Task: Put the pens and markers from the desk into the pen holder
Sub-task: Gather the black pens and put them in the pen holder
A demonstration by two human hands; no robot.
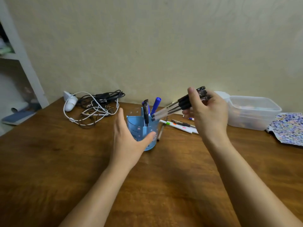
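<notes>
A light blue pen holder (138, 126) stands on the wooden desk (49, 153), with a black pen (146, 112) and a blue marker (156, 104) upright in it. My left hand (129, 136) curves around its left front side, thumb on the wall, fingers spread. My right hand (208, 112) is raised to the right and grips a bundle of black-capped clear pens (178, 105), tips angled down over the holder's right rim. Several more pens and markers (178, 126) lie on the desk behind it, and one brown pen (161, 131) lies beside the holder.
A tangle of white and black cables with a white charger (93, 107) lies at the back left. A clear plastic box (252, 112) sits at the back right, next to a dotted notebook (288, 126). A wall runs behind the desk; white shelves (21, 63) stand left.
</notes>
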